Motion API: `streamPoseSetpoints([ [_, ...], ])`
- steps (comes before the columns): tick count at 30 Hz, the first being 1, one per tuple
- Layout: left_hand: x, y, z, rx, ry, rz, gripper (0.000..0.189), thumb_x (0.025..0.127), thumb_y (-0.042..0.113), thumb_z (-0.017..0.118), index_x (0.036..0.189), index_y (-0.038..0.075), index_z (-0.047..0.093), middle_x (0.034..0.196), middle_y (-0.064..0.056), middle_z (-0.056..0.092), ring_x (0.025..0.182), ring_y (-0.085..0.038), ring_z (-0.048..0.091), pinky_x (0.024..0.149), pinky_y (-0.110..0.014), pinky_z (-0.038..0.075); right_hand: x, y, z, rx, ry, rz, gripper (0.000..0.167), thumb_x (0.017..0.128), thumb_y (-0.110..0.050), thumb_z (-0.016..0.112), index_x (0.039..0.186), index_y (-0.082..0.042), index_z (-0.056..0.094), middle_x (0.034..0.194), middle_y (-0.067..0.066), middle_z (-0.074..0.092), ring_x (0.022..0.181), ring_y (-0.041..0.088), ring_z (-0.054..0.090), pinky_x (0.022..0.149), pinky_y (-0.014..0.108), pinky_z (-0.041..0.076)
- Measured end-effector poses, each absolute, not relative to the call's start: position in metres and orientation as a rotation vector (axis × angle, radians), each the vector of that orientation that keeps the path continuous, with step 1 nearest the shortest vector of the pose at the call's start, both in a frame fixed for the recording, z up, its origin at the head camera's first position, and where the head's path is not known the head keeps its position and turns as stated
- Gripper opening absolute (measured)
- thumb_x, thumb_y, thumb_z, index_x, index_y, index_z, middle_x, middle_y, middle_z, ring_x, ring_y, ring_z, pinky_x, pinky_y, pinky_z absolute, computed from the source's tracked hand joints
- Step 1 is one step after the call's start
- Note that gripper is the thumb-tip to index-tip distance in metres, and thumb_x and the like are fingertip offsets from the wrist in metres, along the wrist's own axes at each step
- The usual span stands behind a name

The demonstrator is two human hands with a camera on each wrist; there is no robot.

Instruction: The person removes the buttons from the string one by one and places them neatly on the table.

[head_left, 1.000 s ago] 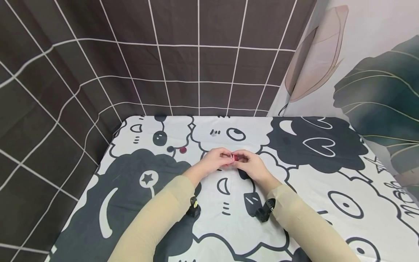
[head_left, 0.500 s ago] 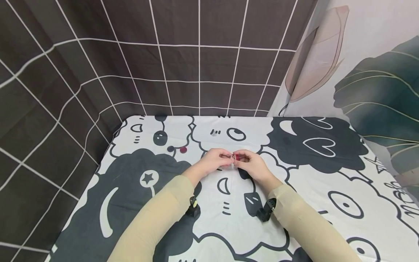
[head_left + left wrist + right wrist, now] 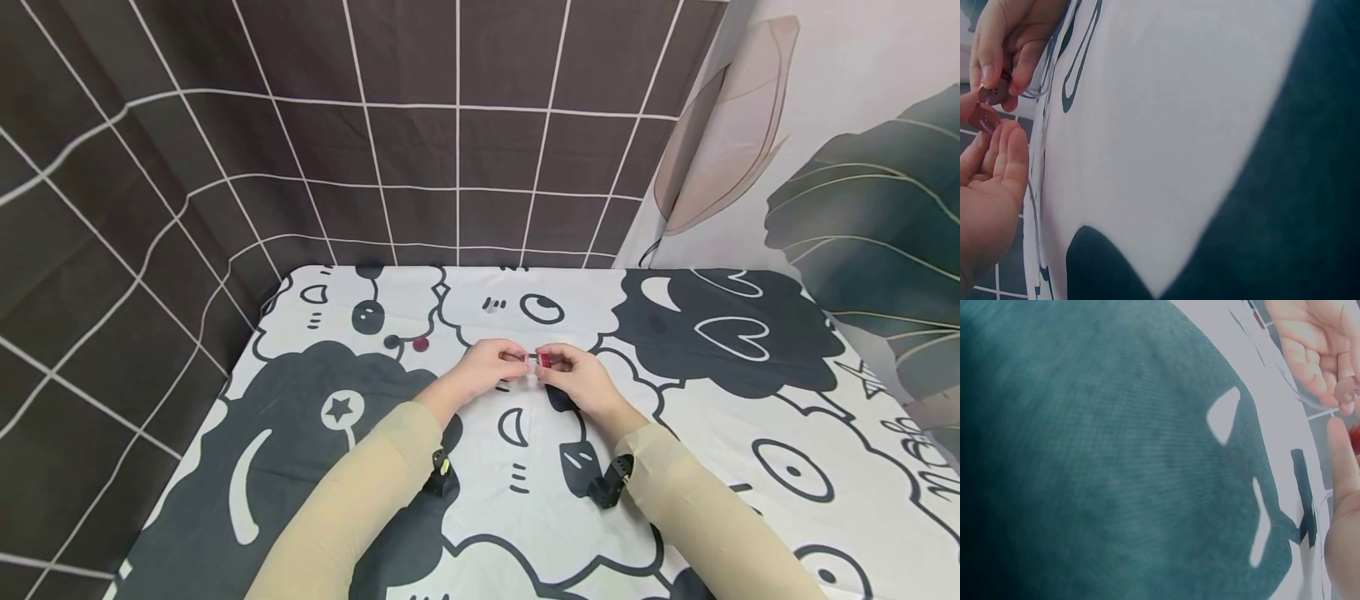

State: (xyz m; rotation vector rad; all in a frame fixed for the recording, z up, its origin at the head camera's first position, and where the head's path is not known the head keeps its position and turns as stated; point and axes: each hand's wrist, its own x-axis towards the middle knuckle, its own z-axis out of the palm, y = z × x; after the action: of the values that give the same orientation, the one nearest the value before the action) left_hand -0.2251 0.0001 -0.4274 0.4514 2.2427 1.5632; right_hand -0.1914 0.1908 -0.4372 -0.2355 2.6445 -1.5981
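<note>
Nearest, two beige sleeves [image 3: 352, 492] reach in over the patterned surface [image 3: 491, 500], with a small black camera [image 3: 611, 482] at the right wrist. Beyond the cuffs, the left hand [image 3: 487, 365] and right hand [image 3: 572, 371] face each other, nearer the surface's far edge than its near side, about midway between the left and right edges. The left hand pinches a pinkish button [image 3: 985, 117]; the right hand grips a red piece [image 3: 543, 360], whose face shows small holes in the left wrist view. Whether the two pieces touch, I can't tell. A second ago the fingertips met around the red piece; now a narrow gap parts them. Farther off, toward the far-left corner, a dark disc [image 3: 392, 342] and a dark red disc [image 3: 421, 343] lie side by side, unmoved. Past the far edge hangs a grid-patterned curtain [image 3: 498, 150].
</note>
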Motion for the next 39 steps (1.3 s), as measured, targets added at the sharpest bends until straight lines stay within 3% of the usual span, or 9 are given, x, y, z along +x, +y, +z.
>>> streamPoseSetpoints([
  [39, -0.226, -0.014, -0.425, 0.427, 2.314, 1.488, 0.026, 0.084, 0.017, 0.070, 0.106, 0.004, 0.066, 0.093, -0.002, 0.066, 0.079, -0.013, 0.062, 0.071, -0.026, 0.050, -0.193, 0.196, -0.438, -0.245, 2.663, -1.649, 0.036, 0.081, -0.014, 0.071, 0.114, -0.001, 0.063, 0.093, 0.011, 0.067, 0.077, 0.017, 0.062, 0.067, 0.021, 0.048],
])
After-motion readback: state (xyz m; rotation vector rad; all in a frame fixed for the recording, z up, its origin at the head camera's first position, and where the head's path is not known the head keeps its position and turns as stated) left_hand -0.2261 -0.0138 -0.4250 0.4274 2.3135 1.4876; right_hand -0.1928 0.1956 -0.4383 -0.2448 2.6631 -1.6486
